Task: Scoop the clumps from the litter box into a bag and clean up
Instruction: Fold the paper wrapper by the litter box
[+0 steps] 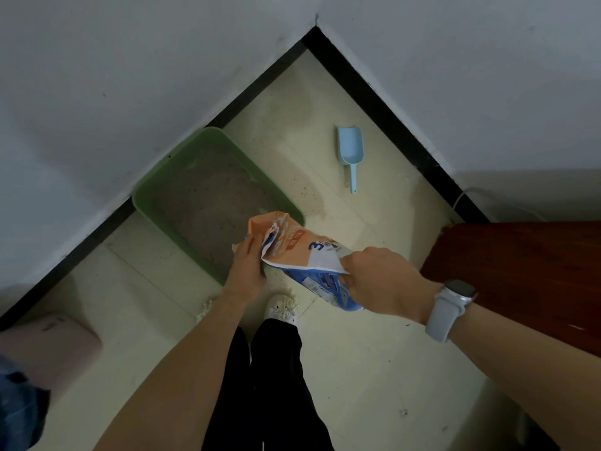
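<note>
Over the near corner of the litter box (208, 196), the left hand (247, 265) and right hand (377, 281) each pinch an edge of the bag (309, 258), holding its mouth apart. Scooping looks not yet begun: the blue scoop (349, 151) lies untouched on the floor (357, 369) near the wall, well apart. Stray litter specks beside the box remain; nothing blocks the reach.

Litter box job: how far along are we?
Done: can't tell; no clumps show in the litter box. In hand: left hand and right hand hold the orange-blue bag over its near corner. Left: blue scoop lies on the floor, untouched.
</note>
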### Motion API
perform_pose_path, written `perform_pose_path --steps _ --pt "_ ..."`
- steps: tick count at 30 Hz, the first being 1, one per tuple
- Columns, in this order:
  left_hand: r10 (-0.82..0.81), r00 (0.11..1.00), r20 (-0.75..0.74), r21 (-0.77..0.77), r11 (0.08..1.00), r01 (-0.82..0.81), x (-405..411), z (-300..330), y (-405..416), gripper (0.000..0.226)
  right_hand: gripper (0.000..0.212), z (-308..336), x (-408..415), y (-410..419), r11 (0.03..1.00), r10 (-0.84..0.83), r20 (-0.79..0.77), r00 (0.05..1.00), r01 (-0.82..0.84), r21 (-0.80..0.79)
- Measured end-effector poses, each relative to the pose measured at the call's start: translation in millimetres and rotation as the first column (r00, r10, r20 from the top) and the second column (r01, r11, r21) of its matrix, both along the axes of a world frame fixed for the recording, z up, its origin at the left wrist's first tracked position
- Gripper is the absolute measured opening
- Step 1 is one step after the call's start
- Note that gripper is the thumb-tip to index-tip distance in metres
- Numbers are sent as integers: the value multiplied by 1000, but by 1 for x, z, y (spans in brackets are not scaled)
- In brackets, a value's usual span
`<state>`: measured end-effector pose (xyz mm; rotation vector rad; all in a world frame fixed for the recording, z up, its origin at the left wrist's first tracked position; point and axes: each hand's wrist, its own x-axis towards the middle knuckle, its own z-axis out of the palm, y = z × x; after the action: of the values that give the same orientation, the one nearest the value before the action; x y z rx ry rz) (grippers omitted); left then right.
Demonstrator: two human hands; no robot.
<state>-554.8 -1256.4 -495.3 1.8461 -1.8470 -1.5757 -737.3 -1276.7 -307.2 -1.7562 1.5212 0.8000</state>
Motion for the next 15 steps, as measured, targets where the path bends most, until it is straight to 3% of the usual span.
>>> perform_pose_path --steps 5,9,15 --pt "75 997 4 17 997 -75 -10 4 -2 66 27 3 0 -6 1000 2 10 1000 -2 -5" --pt "111 989 -100 -80 990 -119 -12 3 -11 72 21 4 2 -11 1000 1 6 1000 -1 6" --pt "158 974 -164 -81 982 -173 -15 18 -29 65 7 4 4 -19 1000 -15 0 1000 15 27"
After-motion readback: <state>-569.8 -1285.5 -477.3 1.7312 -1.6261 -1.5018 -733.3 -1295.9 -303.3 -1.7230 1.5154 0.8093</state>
